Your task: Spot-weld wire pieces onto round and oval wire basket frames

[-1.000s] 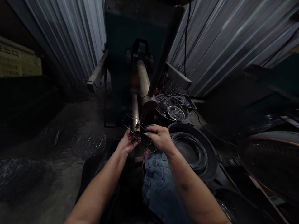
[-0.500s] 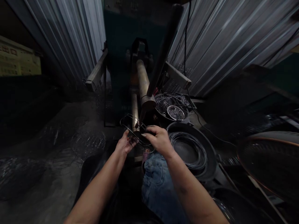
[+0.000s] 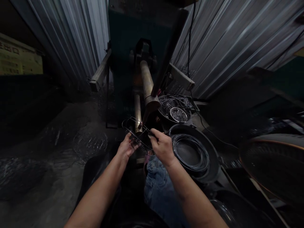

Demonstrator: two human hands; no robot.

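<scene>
My left hand (image 3: 127, 146) is closed on the near left side of a bent wire frame (image 3: 130, 129). The frame spans the gap between the tips of two brass-coloured bars: a thick upper bar (image 3: 147, 79) and a thinner lower bar (image 3: 138, 110). A dark pointed electrode (image 3: 145, 116) comes down from the upper bar's end and meets the wire near the lower bar's tip. On the frame's right side, my right hand (image 3: 162, 145) is curled with thumb against forefinger, around a thin wire piece (image 3: 146, 128) that points at the electrode. Its inner fingers are hidden.
To the right, a black pan (image 3: 215, 158) holds coiled wire (image 3: 201, 155); behind it, a bowl (image 3: 163, 117) holds loose wire and a small round dish (image 3: 178, 114). A dark slanted rod (image 3: 169, 53) rises above the bars. Wire hoops (image 3: 91, 142) lie on the left floor.
My right hand has turned and its fingers have curled in more, shifting slightly right. My left hand and the wire frame stay nearly in place. The camera view has shifted a little.
</scene>
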